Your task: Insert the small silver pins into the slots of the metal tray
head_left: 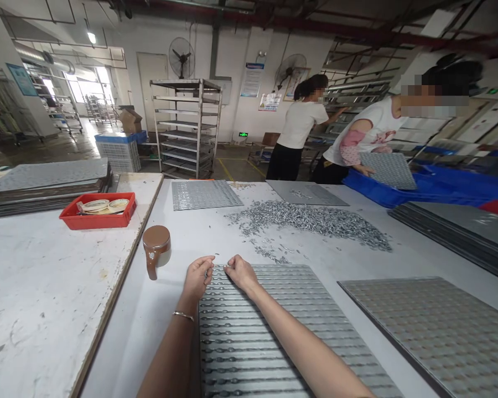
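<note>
The ridged tray point(299, 298) lies before the person, presumably for easy reach. At its far-left corner, the left hand point(197, 281) and right hand point(241, 273) pinch narrowly; whether they hold anything is unclear. Loose metal pieces point(315, 218) lie beyond, probably kept handy.

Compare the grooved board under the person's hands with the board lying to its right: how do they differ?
Colour: the grooved board looks silver-grey; the right-hand board has a brownish tint.
Pattern: the grooved board shows shiny bumps bunched along its left side; the right-hand board's brownish pattern spreads across it.
Handling: both hands are at the grooved board's far-left corner; neither is at the right-hand board.
Shared: both lie flat on the white table.
</note>
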Demonstrator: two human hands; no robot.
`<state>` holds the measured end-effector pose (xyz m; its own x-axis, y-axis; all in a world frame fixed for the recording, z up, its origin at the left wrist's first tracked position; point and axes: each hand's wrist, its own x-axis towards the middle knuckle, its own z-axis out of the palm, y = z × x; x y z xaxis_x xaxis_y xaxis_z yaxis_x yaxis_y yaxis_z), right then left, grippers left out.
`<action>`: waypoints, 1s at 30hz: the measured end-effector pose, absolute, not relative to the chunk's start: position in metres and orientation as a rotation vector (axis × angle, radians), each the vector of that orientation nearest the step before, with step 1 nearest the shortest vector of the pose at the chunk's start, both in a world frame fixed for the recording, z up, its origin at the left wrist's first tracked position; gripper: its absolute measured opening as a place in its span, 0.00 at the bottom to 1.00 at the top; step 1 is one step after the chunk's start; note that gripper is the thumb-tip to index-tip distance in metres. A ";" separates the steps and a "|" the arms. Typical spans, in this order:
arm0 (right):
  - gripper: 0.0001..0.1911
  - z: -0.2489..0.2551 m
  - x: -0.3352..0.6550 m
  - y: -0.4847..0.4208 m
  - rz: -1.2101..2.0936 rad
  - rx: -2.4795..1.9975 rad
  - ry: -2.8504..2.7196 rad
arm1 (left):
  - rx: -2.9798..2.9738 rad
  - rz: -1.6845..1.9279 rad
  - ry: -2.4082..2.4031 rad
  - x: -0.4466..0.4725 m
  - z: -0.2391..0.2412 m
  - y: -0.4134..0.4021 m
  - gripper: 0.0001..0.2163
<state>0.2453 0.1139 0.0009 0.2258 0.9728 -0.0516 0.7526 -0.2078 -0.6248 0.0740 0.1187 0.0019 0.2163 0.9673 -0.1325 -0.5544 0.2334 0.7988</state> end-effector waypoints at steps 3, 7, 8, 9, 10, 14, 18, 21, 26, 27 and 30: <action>0.02 0.004 0.250 0.118 0.610 -2.001 -1.594 | 0.686 1.202 0.707 0.072 0.005 0.119 0.22; 0.06 0.008 0.254 0.125 0.613 -1.978 -1.609 | 0.671 1.224 0.698 0.071 0.007 0.120 0.20; 0.06 0.009 0.254 0.126 0.623 -1.982 -1.612 | 0.668 1.227 0.700 0.071 0.007 0.120 0.20; 0.06 0.009 0.254 0.128 0.635 -1.987 -1.613 | 0.667 1.229 0.703 0.071 0.007 0.121 0.20; 0.07 0.009 0.253 0.129 0.646 -1.990 -1.612 | 0.668 1.228 0.708 0.071 0.006 0.121 0.21; 0.08 0.009 0.250 0.132 0.678 -1.978 -1.580 | 0.689 1.206 0.724 0.071 0.004 0.122 0.23; 0.06 0.017 0.248 0.127 0.703 -1.875 -1.525 | 0.726 1.162 0.725 0.073 0.004 0.121 0.24; 0.08 0.027 0.241 0.115 0.770 -1.716 -1.513 | 0.759 1.125 0.718 0.075 0.005 0.119 0.23; 0.18 0.035 0.231 0.097 0.962 -1.582 -1.493 | 0.811 1.088 0.717 0.080 0.004 0.116 0.22; 0.18 0.036 0.230 0.096 0.997 -1.583 -1.483 | 0.817 1.087 0.722 0.081 0.004 0.115 0.21; 0.18 0.036 0.233 0.096 1.085 -1.606 -1.465 | 0.824 1.091 0.734 0.085 0.001 0.115 0.21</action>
<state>0.2332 0.0959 0.0358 0.0106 0.9921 -0.1250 0.4086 -0.1184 -0.9050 0.0851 0.1148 0.0013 0.2955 0.9494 -0.1065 -0.4570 0.2383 0.8570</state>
